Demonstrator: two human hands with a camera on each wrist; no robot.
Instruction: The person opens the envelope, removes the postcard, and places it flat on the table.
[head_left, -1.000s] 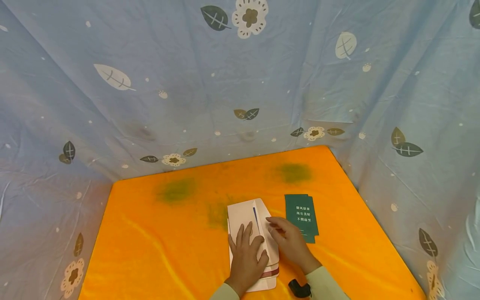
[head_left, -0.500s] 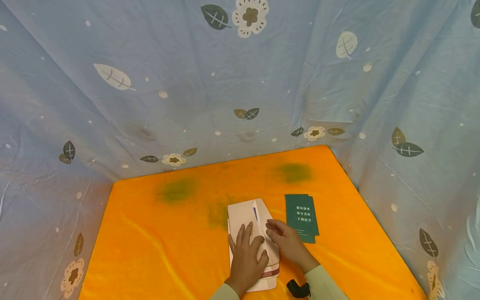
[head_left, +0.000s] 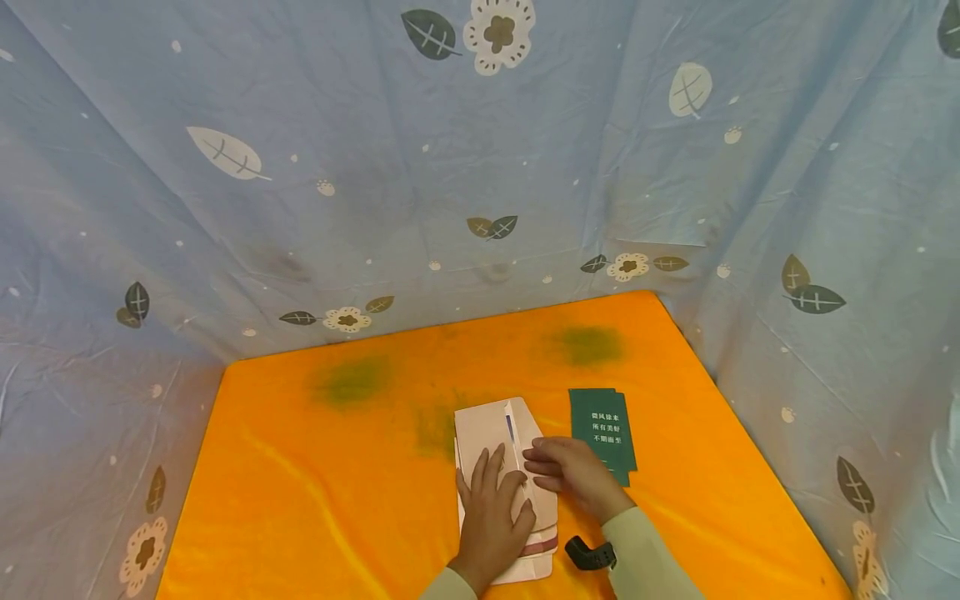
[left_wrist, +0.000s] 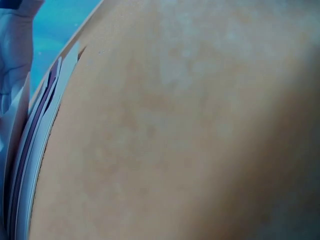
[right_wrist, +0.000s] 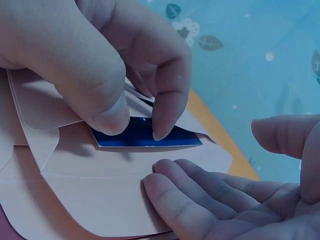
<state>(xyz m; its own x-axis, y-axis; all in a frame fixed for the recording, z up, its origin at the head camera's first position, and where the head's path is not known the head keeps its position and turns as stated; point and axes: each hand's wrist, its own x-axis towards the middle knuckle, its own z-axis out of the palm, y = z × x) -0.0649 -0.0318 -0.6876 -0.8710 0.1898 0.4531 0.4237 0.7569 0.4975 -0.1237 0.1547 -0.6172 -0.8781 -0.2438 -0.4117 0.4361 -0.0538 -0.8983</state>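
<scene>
In the head view a pale pink envelope (head_left: 483, 425) lies on a small stack, its opening lengthwise and its flap (right_wrist: 115, 200) spread to the right. A glossy blue card (right_wrist: 137, 139) shows as a strip inside the opening. My left hand (head_left: 491, 512) presses on the envelope with fingers spread. Its thumb and a bent finger overlap the card in the right wrist view. From the right, my right hand (head_left: 573, 471) reaches over the flap, fingers together and nearly straight at the opening, thumb held apart. In the left wrist view the envelope edges (left_wrist: 37, 145) show at the left.
Two dark green cards (head_left: 603, 425), overlapping and printed with white characters, lie right of the envelopes. Orange cloth (head_left: 337, 467) covers the table. Blue patterned curtains (head_left: 420, 167) hang behind and at both sides. A black curved object (head_left: 588, 554) sits by my right cuff.
My right hand's fingers have moved left across the flap toward the opening and are less bent. The left hand, envelopes and green cards stay in place.
</scene>
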